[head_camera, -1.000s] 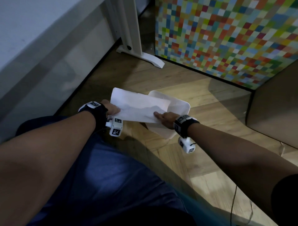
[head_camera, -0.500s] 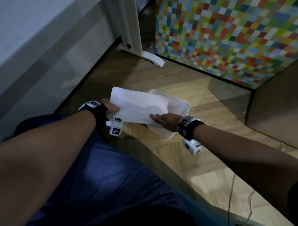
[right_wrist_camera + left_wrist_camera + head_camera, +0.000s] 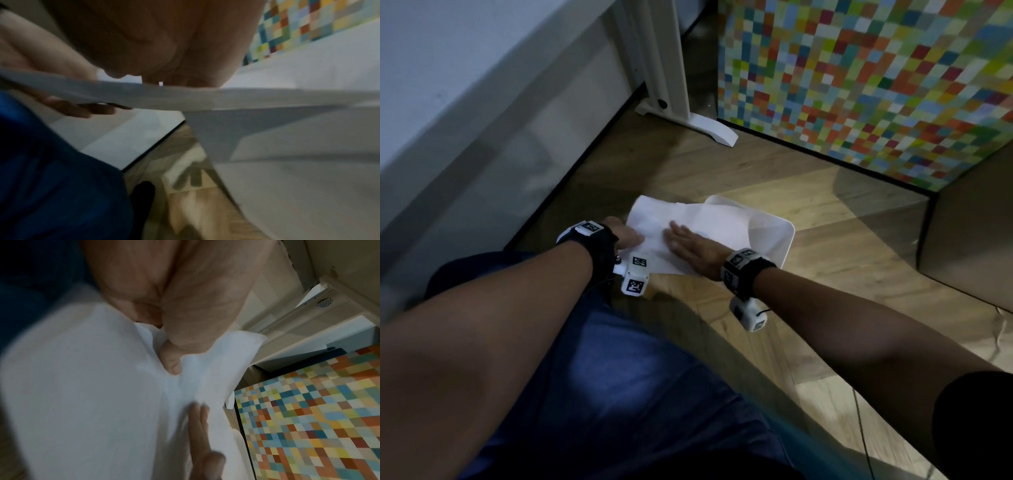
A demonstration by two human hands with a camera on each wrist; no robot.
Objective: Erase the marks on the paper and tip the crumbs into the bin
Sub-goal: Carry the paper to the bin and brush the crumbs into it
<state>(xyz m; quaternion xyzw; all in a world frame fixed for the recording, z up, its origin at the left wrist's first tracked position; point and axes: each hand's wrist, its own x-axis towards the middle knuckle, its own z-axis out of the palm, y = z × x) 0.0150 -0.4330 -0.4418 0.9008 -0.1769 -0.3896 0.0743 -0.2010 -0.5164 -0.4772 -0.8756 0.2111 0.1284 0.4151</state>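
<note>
A white sheet of paper (image 3: pixel 709 224) is held over the floor, its far right end drooping over the open white bin (image 3: pixel 780 240). My left hand (image 3: pixel 628 236) pinches the sheet's left edge; in the left wrist view the thumb (image 3: pixel 171 363) lies on top of the paper (image 3: pixel 92 386). My right hand (image 3: pixel 683 243) lies flat on the top of the sheet, fingers straight and pointing left. The right wrist view shows the paper (image 3: pixel 185 95) edge-on above the bin's wall (image 3: pixel 308 186). No crumbs or marks can be made out.
A white desk leg (image 3: pixel 671 68) and a multicoloured checked panel (image 3: pixel 859 85) stand behind the bin. A brown cabinet side (image 3: pixel 969 240) is at the right, a pale wall at the left. My blue-trousered leg (image 3: pixel 602 377) fills the foreground; a thin cable (image 3: pixel 861 428) crosses the wooden floor.
My right hand has let go of the paper's near right corner and slid left onto the sheet's top, fingers now flat. The left hand has kept its hold.
</note>
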